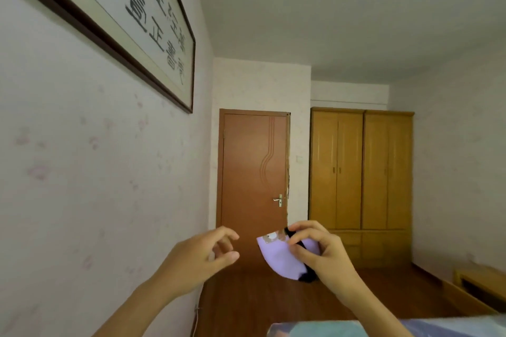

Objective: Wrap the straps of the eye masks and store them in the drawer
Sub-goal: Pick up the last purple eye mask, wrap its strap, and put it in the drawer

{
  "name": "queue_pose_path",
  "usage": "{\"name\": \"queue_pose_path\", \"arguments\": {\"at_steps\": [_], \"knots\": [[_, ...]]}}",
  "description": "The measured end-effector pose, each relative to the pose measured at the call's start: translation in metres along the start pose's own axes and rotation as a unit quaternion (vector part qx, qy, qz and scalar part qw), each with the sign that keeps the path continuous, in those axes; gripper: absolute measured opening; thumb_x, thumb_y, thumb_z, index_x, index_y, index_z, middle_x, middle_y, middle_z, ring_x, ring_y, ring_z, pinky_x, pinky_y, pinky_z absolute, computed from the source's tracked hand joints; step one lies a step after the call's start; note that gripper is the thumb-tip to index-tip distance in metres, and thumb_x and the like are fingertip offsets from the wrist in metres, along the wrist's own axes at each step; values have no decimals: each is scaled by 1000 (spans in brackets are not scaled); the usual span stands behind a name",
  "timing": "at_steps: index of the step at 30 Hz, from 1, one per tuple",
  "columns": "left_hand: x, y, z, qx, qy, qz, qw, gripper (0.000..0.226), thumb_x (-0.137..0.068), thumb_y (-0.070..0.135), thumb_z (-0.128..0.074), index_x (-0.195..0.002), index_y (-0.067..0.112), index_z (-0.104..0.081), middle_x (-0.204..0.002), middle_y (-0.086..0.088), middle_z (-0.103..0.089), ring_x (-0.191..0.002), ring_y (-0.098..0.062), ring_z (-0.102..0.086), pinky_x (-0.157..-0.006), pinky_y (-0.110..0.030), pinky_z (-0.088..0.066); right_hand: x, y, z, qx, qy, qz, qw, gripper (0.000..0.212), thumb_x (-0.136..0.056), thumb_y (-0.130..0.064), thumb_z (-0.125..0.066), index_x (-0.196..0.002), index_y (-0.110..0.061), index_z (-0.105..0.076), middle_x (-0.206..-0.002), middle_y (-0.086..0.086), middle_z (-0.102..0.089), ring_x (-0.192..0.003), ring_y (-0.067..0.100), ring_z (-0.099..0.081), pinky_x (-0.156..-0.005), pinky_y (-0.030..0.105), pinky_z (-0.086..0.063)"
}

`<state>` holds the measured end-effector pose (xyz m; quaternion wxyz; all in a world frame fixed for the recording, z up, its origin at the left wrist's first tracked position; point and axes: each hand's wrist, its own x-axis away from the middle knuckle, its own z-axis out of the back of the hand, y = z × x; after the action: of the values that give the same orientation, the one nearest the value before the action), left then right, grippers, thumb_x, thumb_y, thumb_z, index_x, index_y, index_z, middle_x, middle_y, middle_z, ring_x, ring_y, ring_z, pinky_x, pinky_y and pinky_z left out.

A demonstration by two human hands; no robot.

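Lilac eye mask (279, 257) held mid-air at chest height, in front of brown door (253, 172), black strap (308, 272) bunched along its right edge. Right hand (320, 252) grip: fingers and thumb curled, pinching mask. Left hand (202, 254) just beside, apart from mask, fingers loosely curled, holding nothing. Wardrobe (361, 172) behind right. Framed calligraphy (131, 16) on left wall.

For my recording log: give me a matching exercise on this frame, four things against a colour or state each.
Things:
1. eye mask
2. left hand
3. door
4. wardrobe

Descriptions:
A. reddish-brown, closed
B. lilac, held in the right hand
C. yellowish wood, doors closed
D. holds nothing, fingers loosely curled

Pairs: 1-B, 2-D, 3-A, 4-C
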<state>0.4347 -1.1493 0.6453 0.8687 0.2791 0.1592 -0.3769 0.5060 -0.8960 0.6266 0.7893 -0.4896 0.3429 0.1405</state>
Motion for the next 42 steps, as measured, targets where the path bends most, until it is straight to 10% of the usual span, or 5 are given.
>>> {"name": "queue_pose_path", "arguments": {"at_steps": [14, 25, 42], "knots": [[-284, -260, -53, -172, -2, 11, 985, 39, -91, 53, -47, -126, 37, -48, -114, 20, -58, -93, -1, -56, -79, -16, -42, -285, 258, -132, -50, -60, 8, 997, 24, -78, -5, -72, -72, -28, -75, -104, -18, -63, -108, 2, -58, -97, 24, -45], [-551, -403, -163, -123, -22, -43, 991, 34, -91, 51, -50, -123, 40, -48, -107, 23, -59, -90, 4, -57, -77, -12, -44, -469, 456, -85, 60, -4, -10, 998, 23, -77, -6, -71, -74, -29, -74, -107, -23, -62, -109, -5, -55, -86, 3, -42], [-933, -583, -291, -222, -43, -114, 967, 35, -91, 52, -46, -123, 39, -49, -108, 23, -58, -87, 8, -51, -74, -15, -42, -788, 756, -82, 96, -34, 10, 995, 16, -81, -2, -69, -84, -18, -74, -116, -6, -59, -114, 3, -55, -101, 29, -44]]}}
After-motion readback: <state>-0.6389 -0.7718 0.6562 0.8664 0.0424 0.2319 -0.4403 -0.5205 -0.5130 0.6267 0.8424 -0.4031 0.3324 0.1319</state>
